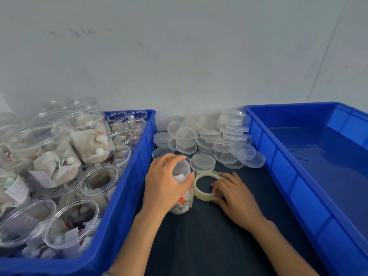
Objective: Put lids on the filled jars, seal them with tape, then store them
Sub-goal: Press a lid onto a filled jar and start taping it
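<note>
Dark work surface [199, 246] bearing one filled jar [184, 203]; the left hand [166, 182] curls over its mouth, so a seated lid cannot be confirmed, and the right hand [236, 195] grips the rim of the tape roll [200, 194] lying flat just beside it. Judged early: no taped jar in view, and many open filled jars wait in the left bin [139, 160]. Loose lids [203, 162] heap behind the hands, between that bin and the right bin [258, 140].

Two bare hands, the left hand [165, 182] and the right hand [237, 198], lead into uncovered forearms [264, 234] running to the lower edge. The fingernails [195, 173] wear dark teal polish, seen on the left thumb and several right fingertips.
</note>
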### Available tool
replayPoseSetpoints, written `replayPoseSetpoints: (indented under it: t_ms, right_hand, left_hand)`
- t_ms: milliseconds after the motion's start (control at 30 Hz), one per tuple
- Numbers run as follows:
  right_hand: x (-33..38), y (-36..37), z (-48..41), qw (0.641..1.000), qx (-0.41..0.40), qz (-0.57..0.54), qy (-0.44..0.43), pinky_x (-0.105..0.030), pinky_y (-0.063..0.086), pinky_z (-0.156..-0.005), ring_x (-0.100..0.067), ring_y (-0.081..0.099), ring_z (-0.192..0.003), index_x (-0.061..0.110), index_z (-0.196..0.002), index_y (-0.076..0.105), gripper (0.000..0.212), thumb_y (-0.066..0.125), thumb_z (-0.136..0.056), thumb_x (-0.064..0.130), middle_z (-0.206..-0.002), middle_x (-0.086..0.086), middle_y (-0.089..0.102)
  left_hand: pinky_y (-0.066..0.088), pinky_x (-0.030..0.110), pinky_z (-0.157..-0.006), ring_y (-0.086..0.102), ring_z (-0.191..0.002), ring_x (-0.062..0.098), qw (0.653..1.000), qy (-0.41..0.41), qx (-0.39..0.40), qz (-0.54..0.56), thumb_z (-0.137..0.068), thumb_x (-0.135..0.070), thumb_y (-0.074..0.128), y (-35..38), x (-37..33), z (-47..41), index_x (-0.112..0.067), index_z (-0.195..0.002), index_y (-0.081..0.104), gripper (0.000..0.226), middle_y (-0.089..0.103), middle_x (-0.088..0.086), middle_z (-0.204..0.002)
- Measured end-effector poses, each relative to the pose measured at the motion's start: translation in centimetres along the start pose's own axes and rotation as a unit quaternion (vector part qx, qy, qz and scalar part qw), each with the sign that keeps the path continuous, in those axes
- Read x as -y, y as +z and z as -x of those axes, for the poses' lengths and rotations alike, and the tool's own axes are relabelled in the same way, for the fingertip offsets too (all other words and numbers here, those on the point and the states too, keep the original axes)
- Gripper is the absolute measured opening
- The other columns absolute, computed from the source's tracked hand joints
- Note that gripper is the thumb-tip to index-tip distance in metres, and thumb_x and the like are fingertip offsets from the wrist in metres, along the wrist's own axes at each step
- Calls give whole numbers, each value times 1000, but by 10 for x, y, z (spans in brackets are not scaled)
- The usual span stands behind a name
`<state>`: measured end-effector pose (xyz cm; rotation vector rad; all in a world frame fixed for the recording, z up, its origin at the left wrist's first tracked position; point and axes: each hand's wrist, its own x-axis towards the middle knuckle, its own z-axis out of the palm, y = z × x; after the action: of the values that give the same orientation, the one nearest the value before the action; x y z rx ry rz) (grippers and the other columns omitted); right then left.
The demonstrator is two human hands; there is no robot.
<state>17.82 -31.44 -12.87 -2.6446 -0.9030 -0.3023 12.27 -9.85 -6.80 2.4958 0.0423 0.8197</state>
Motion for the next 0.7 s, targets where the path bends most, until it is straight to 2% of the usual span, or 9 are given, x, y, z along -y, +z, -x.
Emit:
replayPoseSetpoints:
  t_ms: [67, 133, 167, 200, 300, 367, 467, 567, 700]
  right_hand:
    - [-1, -4, 5, 998, -37, -50, 0, -33, 22, -123, -4, 51, -125, 27, -105, 57, 9, 56, -100, 34, -114, 12, 63]
    - [0, -12, 11, 977, -93, -188, 46, -39, 51, -89, -5, 57, -86, 32, -97, 50, 7, 45, -103, 34, -88, 11, 59]
    - [0, -15, 14, 953, -124, -266, 74, -43, 50, -71, -10, 54, -74, 33, -96, 50, 13, 41, -103, 40, -80, 7, 57]
    - [1, -17, 16, 924, -155, -336, 100, -45, 46, -65, -13, 51, -69, 32, -95, 53, 21, 39, -103, 45, -77, 3, 57]
    - [6, -20, 19, 853, -182, -466, 150, -37, 41, -73, -11, 54, -75, 30, -91, 63, 28, 42, -101, 46, -79, 7, 59]
    - [7, -20, 20, 833, -181, -501, 148, -33, 44, -81, -13, 59, -86, 32, -97, 68, 28, 42, -98, 42, -90, 6, 65]
    - [9, -17, 23, 851, -197, -475, 106, -32, 47, -82, -16, 61, -91, 36, -107, 68, 23, 45, -104, 39, -95, 2, 65]
    - [13, -14, 23, 898, -228, -373, 52, -42, 48, -75, -21, 58, -86, 28, -116, 64, 25, 42, -103, 30, -91, 3, 61]
    - [25, -17, 23, 917, -257, -306, 0, -37, 45, -72, -16, 55, -84, 30, -117, 58, 23, 39, -104, 29, -91, 17, 54]
  left_hand:
    - [39, 23, -91, 57, -112, 13, 1000, 6, -7, 7, -74, -57, 67, 5, 0, -5, -28, -121, 69, 55, 64, -11, -122]
    - [40, 23, -91, 57, -112, 12, 999, 21, -13, 21, -73, -60, 68, 10, -1, -8, -26, -119, 70, 58, 65, -11, -122]
    - [41, 24, -93, 57, -113, 13, 999, 34, -8, 27, -72, -61, 69, 13, -2, -10, -26, -119, 70, 59, 65, -11, -122]
    - [41, 24, -95, 56, -115, 13, 998, 51, 1, 32, -71, -62, 71, 16, -4, -13, -25, -120, 69, 61, 65, -11, -123]
    - [44, 31, -102, 54, -121, 14, 992, 114, 32, 34, -72, -64, 75, 21, -11, -20, -24, -124, 69, 66, 64, -10, -127]
    - [44, 37, -104, 54, -122, 15, 986, 163, 14, -27, -78, -69, 68, 20, -14, -21, -25, -127, 67, 66, 63, -8, -129]
    - [42, 39, -102, 55, -119, 16, 966, 217, -53, -133, -91, -64, 53, 20, -20, -15, -24, -132, 64, 57, 61, -4, -131]
    - [43, 37, -105, 59, -119, 16, 967, 224, -68, -98, -101, -48, 49, 29, -39, -1, -21, -135, 62, 46, 64, -5, -128]
    - [49, 32, -96, 63, -110, 12, 979, 174, -107, -18, -99, -40, 54, 35, -58, 7, -26, -123, 73, 33, 68, -11, -119]
